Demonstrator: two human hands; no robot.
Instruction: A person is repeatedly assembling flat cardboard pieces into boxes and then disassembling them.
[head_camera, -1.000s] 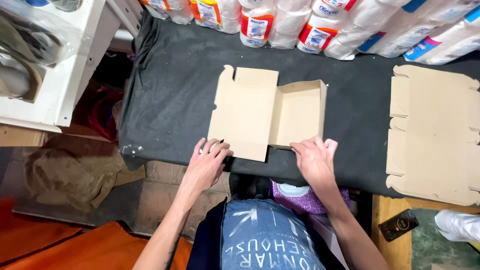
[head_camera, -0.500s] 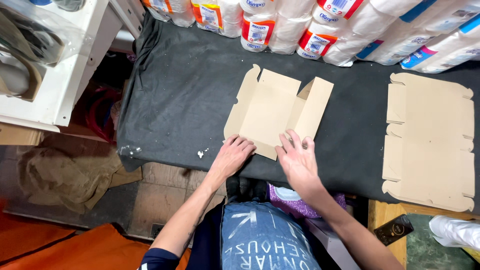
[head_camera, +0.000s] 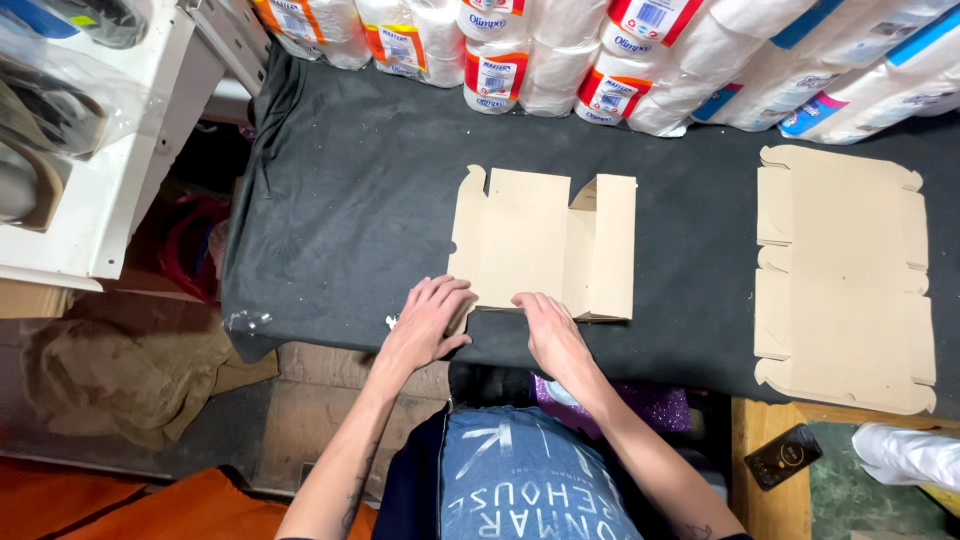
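Both flat, open hands, left hand (head_camera: 425, 325) and right hand (head_camera: 550, 330), press the light, stiff cardboard box blank (head_camera: 545, 245) at mid-frame; best gripped along its edges

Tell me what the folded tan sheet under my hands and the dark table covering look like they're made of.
The tan sheet looks like thin cardboard: matte brown, die-cut tabs, crisp fold lines, one side panel raised. The dark covering seems to be cloth, probably felt or a knit: dull charcoal, slightly wrinkled, drooping at the corner. Both hands, left and right, press the sheet's near edge.
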